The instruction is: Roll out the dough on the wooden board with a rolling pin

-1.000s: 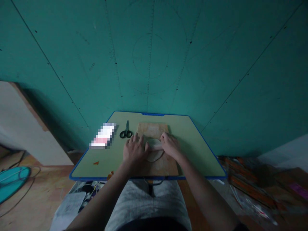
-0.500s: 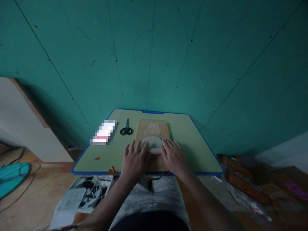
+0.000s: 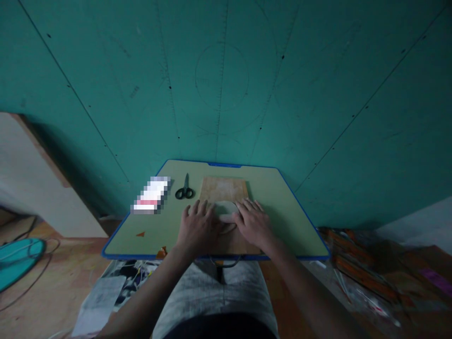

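Note:
A pale, rounded dough-like slab (image 3: 226,207) lies on a wooden board (image 3: 225,187); whether it is dough or clay I cannot tell. My left hand (image 3: 198,227) grips its left side, with the fingers pointing away from me. On the opposite side, my right hand (image 3: 254,223) has the thumb and fingers closed on the slab's right edge. Between the hands the slab's near edge looks folded, with a small flap below it. Both hands cover much of the slab, and the thumbs are partly hidden.
The board rests on a pale green tabletop (image 3: 296,235) with a blue rim. Black-handled scissors (image 3: 185,192), a blurred-out white rectangle (image 3: 151,194) and orange scraps (image 3: 140,234) lie to the left. A green wall (image 3: 226,94) rises behind the table.
Both hands have closed further over the slab. Its near edge, smooth and round before, now looks folded, and less of the slab shows.

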Demonstrator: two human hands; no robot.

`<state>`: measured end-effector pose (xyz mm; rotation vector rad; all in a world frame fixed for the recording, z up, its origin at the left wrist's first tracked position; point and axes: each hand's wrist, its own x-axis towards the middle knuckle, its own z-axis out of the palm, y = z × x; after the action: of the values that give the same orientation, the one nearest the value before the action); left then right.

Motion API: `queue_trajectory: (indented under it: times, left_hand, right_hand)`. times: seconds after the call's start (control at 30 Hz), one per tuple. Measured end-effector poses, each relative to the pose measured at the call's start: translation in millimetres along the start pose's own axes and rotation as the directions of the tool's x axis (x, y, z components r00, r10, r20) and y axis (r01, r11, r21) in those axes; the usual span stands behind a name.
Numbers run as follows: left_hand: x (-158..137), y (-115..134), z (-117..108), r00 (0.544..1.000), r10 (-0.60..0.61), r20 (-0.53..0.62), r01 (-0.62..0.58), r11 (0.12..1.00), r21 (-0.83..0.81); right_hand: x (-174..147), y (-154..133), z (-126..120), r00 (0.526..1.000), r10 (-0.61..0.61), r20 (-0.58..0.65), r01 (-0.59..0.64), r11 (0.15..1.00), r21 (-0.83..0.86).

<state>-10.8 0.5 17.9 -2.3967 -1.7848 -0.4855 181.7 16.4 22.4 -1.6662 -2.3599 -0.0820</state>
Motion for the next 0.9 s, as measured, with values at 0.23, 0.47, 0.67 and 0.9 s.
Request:
queue_trajectory:
  times: [0.23, 0.47, 0.67, 0.9]
  left_hand:
    - [24, -20, -6, 0.986, -0.159, -0.052, 0.109, 0.844, -0.525]
    - [45, -25, -3, 0.979, -0.202, -0.041, 0.081, 0.561, -0.824]
    - [49, -30, -8, 0.985, -0.173, -0.017, 0.087, 0.578, -0.812]
    - [53, -35, -6, 0.988, -0.144, -0.056, 0.092, 0.842, -0.532]
  right_hand:
    - [12, 1, -2, 1.000, 0.000, 0.006, 0.000, 1.000, 0.021]
    - [26, -3, -6, 0.999, -0.043, 0.009, 0.039, 0.970, 0.239]
    - [41, -2, -5, 0.998, -0.015, -0.062, 0.035, 0.941, 0.337]
    - [48, -2, -3, 1.000, 0.028, 0.008, -0.029, 0.975, 0.222]
